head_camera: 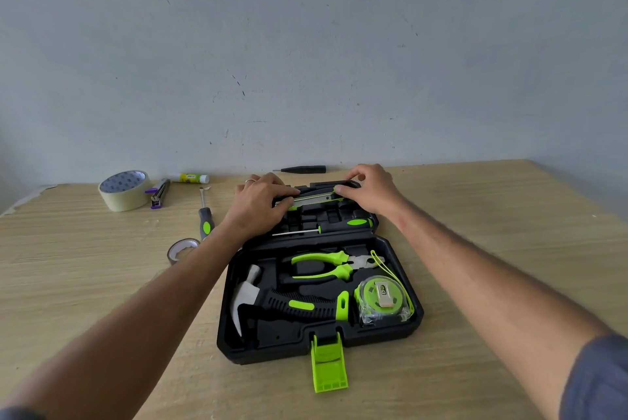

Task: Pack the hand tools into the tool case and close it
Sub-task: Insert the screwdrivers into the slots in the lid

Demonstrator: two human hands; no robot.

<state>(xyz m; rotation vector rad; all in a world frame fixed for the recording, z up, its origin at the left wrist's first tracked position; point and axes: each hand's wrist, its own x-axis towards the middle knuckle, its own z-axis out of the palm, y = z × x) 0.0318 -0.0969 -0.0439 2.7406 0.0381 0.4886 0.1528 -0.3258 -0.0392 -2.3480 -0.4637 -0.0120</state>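
A black tool case lies open on the wooden table, its green latch hanging off the near edge. The near half holds a hammer, green-handled pliers and a tape measure. A screwdriver lies in the far half. Both hands press a green and black utility knife onto the far half: my left hand grips its left end, my right hand its right end.
Left of the case lie a second screwdriver, a small tape roll, a large masking tape roll, a stapler and a glue stick. A black pen-like tool lies behind the case, near the wall.
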